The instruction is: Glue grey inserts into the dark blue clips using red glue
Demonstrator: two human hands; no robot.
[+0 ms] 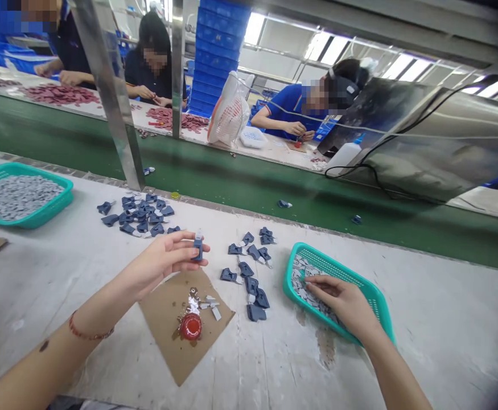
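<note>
Dark-blue plastic piece (198, 249), pinched by left hand (167, 257), risked dropping onto glossy red dish (191, 327) (fingertip grip); couldn't tell right hand's (348, 303) hold.

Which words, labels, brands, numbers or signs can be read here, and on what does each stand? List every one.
No text can be read.
White bag: red print, too blurred to read.
Small white packet: bluish print, too blurred to read.
Stacked blue crates: faint pale mark, too small to read.
Blue-grey piece in the left hand: too small to tell of any marking.
</note>
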